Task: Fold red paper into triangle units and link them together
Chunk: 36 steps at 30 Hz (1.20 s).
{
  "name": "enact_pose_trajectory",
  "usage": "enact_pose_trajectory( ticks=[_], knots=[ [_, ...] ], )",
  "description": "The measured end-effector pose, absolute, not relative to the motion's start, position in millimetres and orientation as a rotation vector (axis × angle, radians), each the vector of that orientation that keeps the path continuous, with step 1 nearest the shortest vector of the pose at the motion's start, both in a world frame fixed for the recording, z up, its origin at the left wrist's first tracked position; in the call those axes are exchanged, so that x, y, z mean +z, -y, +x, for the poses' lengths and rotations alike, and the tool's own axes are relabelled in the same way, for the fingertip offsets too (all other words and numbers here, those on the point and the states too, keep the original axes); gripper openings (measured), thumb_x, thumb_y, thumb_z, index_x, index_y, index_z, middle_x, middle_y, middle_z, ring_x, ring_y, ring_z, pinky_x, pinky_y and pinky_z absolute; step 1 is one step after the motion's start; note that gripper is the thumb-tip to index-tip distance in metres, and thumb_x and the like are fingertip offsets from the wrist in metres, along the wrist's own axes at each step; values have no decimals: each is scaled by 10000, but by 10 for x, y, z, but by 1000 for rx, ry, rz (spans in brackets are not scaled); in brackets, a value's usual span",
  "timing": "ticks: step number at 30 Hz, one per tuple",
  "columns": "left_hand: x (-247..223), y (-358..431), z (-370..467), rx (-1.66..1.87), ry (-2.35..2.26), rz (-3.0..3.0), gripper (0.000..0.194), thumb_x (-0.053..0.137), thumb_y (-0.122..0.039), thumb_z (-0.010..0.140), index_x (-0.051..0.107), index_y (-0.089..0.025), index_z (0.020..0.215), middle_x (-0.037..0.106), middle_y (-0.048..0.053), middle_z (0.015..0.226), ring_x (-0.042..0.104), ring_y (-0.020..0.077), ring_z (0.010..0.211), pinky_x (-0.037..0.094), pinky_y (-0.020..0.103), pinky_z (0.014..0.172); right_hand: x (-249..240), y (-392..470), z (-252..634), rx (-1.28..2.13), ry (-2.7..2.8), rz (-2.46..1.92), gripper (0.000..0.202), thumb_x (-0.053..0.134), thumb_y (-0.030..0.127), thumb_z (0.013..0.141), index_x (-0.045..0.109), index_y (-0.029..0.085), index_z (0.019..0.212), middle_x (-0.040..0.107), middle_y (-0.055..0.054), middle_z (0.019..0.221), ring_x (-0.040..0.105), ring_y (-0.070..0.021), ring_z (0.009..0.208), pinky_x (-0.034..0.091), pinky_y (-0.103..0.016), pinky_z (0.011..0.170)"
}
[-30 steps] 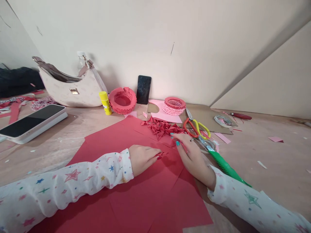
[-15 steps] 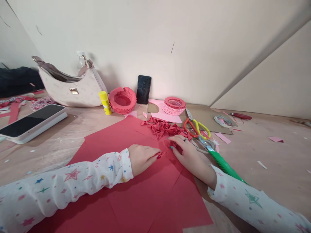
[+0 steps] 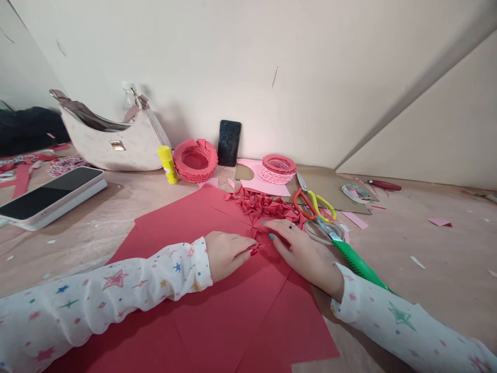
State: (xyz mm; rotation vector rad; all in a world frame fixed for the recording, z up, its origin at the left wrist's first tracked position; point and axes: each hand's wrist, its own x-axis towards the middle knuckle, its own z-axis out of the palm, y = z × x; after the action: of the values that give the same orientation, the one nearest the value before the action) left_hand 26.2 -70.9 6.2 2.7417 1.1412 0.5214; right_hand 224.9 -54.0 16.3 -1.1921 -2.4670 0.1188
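Note:
My left hand [image 3: 232, 254] is closed in a pinch on a small folded red paper piece [image 3: 262, 246], just above large red paper sheets [image 3: 217, 316]. To its right, my right hand [image 3: 297, 251] reaches over the sheets with thumb and forefinger apart, its fingertips beside a folded red piece at the near edge of the pile. Whether those fingers touch that piece is unclear. The pile of small folded red pieces [image 3: 258, 203] lies just beyond both hands. Behind it stands a pink ring with a red top [image 3: 277, 170], made of folded pieces.
A red paper ring [image 3: 196, 160], glue stick [image 3: 167, 165] and black phone [image 3: 229, 143] stand at the back. Scissors [image 3: 315, 204], a green-handled tool [image 3: 359, 264] and a tape roll [image 3: 355, 194] lie right. A handbag [image 3: 112, 137] and white device [image 3: 54, 197] are left.
My right hand has moved slightly left, and the folded piece by its fingertips now lies nearer the pile's front edge. My left hand has stayed in place with its piece.

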Motion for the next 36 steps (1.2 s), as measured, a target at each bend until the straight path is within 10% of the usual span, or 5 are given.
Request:
enact_pose_trajectory(
  ticks=[27,36],
  knots=[
    [84,732,292,422,-1032,2822,248,297,-248,830,517,-200,933,626,-2,807,590,128,697,421,220,561,149,573,2254,183,2733,-927,424,381,92,759,435,227,1157,509,-53,977,457,-154,910,411,-287,772],
    [96,736,292,403,-979,2883,245,300,-260,826,517,-204,925,628,-10,760,582,117,643,398,212,529,105,544,2270,192,2717,-984,218,373,137,792,543,201,913,501,-34,840,465,-131,780,393,-244,697]
  ],
)
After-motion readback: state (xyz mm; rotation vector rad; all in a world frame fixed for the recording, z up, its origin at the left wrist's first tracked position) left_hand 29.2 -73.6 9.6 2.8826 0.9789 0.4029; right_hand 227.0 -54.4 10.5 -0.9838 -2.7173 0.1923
